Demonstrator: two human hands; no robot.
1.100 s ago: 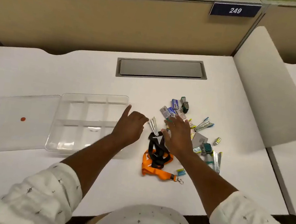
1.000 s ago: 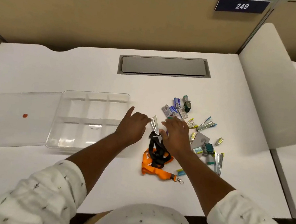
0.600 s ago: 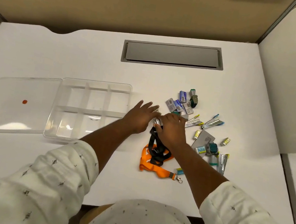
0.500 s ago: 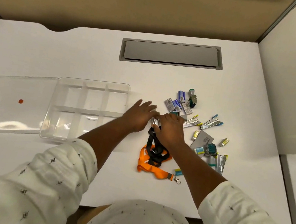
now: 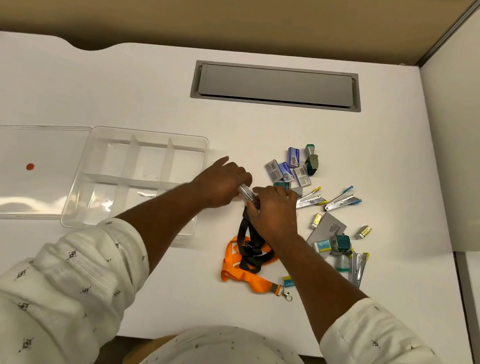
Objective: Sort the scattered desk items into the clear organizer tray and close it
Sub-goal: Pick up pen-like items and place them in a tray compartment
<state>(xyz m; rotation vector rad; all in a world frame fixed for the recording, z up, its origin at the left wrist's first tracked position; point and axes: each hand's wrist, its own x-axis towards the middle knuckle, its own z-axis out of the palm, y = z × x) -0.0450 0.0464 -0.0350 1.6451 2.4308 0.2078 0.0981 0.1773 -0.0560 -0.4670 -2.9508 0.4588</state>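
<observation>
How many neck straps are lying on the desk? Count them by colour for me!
Orange strap: 1
Black strap: 1
Total: 2

The clear organizer tray [image 5: 153,133] is laid open on the desk [image 5: 92,86], split into six parts, its lid [image 5: 18,189] flat on the left. To its right, staple boxes [image 5: 285,169], staplers [image 5: 342,199] and a grey card [image 5: 330,227] are scattered. A black lanyard [image 5: 248,238] is tangled over an orange lanyard [image 5: 250,279]. A silver stapler [image 5: 246,192] is held by the left hand [image 5: 221,184] and right hand [image 5: 274,214].
</observation>
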